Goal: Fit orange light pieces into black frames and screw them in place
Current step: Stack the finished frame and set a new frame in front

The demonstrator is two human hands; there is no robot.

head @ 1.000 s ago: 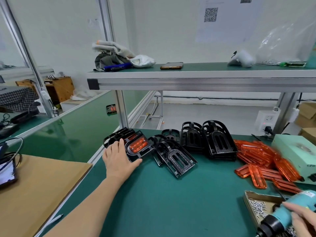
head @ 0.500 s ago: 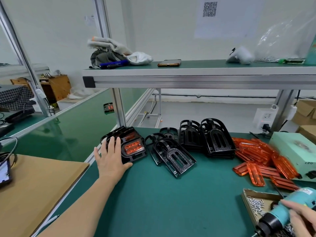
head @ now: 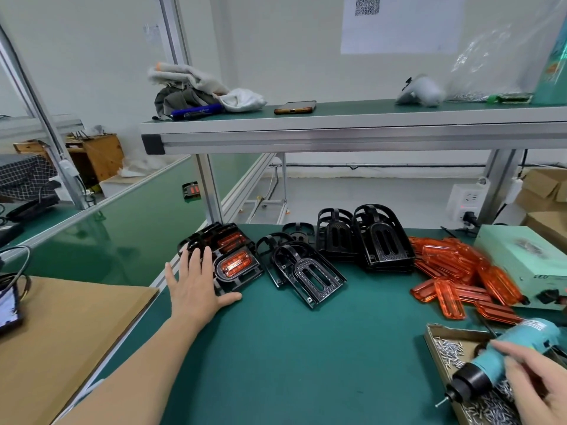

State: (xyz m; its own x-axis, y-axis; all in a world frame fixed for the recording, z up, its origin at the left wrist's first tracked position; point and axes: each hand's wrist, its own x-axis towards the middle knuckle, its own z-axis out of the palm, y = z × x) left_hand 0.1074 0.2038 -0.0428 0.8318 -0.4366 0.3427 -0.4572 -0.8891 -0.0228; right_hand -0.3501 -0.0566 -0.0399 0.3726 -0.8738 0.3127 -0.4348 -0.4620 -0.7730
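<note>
Shifted leftward, assembled frame (head: 234, 268) touches left hand's (head: 196, 291) thumb side.

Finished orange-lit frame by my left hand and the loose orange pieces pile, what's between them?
In the head view, empty black plastic frames: a few lying flat, then two stacks.

My green bench (head: 291, 363) is carrying black frames (head: 310, 274), orange light pieces (head: 451, 262) and a screw tray (head: 431, 342). Cardboard (head: 61, 332) is lying on my left.

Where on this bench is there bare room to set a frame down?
Bare green mat in front, bordered by the left hand, the black frames and the screw tray. Crowded: the back, with finished frames and orange light pieces; right hand holds screwdriver.
</note>
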